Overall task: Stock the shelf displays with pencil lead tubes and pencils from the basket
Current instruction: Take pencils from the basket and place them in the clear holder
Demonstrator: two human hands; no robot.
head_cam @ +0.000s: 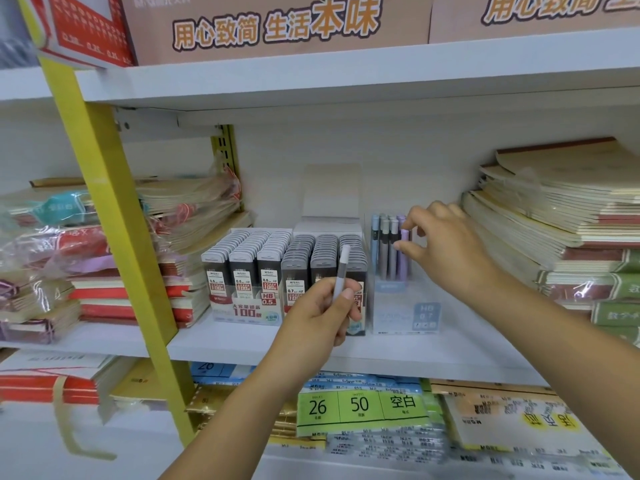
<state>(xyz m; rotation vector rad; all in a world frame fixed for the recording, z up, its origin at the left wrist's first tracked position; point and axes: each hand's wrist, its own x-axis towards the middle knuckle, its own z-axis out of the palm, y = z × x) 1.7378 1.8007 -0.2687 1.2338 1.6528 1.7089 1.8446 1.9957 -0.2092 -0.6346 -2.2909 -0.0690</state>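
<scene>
Lead tube display [287, 271] left of pencil display [398, 271], touching, on shelf [242, 344].

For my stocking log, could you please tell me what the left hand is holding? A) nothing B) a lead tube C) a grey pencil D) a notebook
C: the left hand grips a grey pencil upright before the lead tube boxes, while the right hand pinches a purple pencil.
</scene>
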